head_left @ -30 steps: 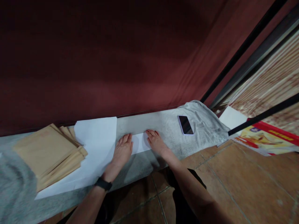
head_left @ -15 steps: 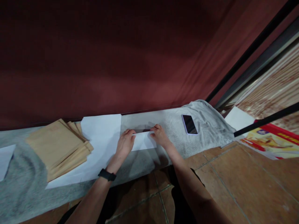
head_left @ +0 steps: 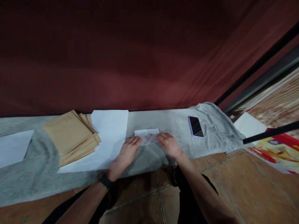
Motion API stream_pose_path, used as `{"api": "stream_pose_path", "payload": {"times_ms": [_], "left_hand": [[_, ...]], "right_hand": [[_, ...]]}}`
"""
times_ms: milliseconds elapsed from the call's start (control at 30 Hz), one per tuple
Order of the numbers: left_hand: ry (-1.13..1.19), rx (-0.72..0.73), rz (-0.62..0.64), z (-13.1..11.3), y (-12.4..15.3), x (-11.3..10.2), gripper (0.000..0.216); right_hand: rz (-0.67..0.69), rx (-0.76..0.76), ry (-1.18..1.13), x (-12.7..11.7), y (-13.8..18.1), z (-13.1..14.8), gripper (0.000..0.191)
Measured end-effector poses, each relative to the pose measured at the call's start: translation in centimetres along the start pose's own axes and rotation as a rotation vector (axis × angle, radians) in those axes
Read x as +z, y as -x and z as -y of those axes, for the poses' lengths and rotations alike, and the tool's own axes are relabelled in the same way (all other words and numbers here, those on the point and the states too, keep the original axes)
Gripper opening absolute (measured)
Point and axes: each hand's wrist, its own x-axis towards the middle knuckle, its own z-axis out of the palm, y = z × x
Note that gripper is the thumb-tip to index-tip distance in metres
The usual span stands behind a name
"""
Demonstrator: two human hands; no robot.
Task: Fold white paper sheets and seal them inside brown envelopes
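From above the person's arms, I see the small paper (head_left: 147, 136) lying on the grey cloth (head_left: 154, 160), right of the white sheets (head_left: 111, 129) and well apart from the phone (head_left: 196, 127). The left hand (head_left: 128, 151) and right hand (head_left: 170, 144) look closed on its two ends, thumbs hidden. It should be light, bendy, easily creased; the near corners seem the best hold.
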Motion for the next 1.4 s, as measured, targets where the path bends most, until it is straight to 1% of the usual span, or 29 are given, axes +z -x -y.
{"api": "stream_pose_path", "payload": {"times_ms": [67, 167, 300, 400, 467, 533, 633, 733, 933, 1200, 1300, 1400], "left_hand": [[-0.033, 0.023, 0.043, -0.2, 0.7, 0.5, 0.028], [-0.042, 0.025, 0.045, -0.5, 1.2, 0.6, 0.033], [-0.028, 0.006, 0.035, -1.2, 1.4, 0.0, 0.032], [0.006, 0.002, 0.023, -2.1, 1.1, 0.3, 0.039], [-0.007, -0.004, 0.019, -2.7, 0.8, 1.2, 0.049], [-0.05, -0.023, 0.018, -3.0, 0.6, 2.4, 0.055], [-0.108, -0.051, 0.014, -3.2, 0.5, 4.0, 0.058], [-0.131, -0.064, -0.003, -3.1, 0.7, 5.0, 0.058], [-0.14, -0.146, -0.015, -2.8, 1.0, 4.9, 0.062], [-0.111, -0.223, -0.059, -1.8, 0.9, 4.9, 0.067], [-0.106, -0.248, -0.076, -2.1, 0.6, 4.8, 0.066], [-0.097, -0.206, -0.056, -3.1, 0.0, 4.6, 0.061]], "right_hand": [[0.045, -0.016, -0.038, 0.2, 0.7, 0.1, 0.024], [0.046, -0.014, -0.138, 0.1, 1.4, 0.1, 0.032], [-0.044, 0.071, -0.273, 0.6, 0.9, 0.7, 0.039], [-0.121, 0.106, -0.311, 2.1, -0.1, 2.0, 0.04], [-0.121, 0.089, -0.288, 3.4, -0.9, 3.0, 0.043], [-0.103, 0.067, -0.237, 4.6, -1.5, 3.9, 0.049], [-0.096, 0.068, -0.149, 5.9, -1.9, 4.6, 0.053], [-0.113, 0.124, -0.051, 6.4, -1.9, 4.5, 0.056], [-0.16, 0.216, 0.09, 6.8, -1.1, 3.3, 0.061], [-0.18, 0.288, 0.128, 7.1, -0.2, 1.7, 0.066], [-0.175, 0.295, 0.138, 7.2, 0.0, 1.4, 0.066], [-0.169, 0.295, 0.136, 7.2, 0.1, 1.4, 0.064]]}}
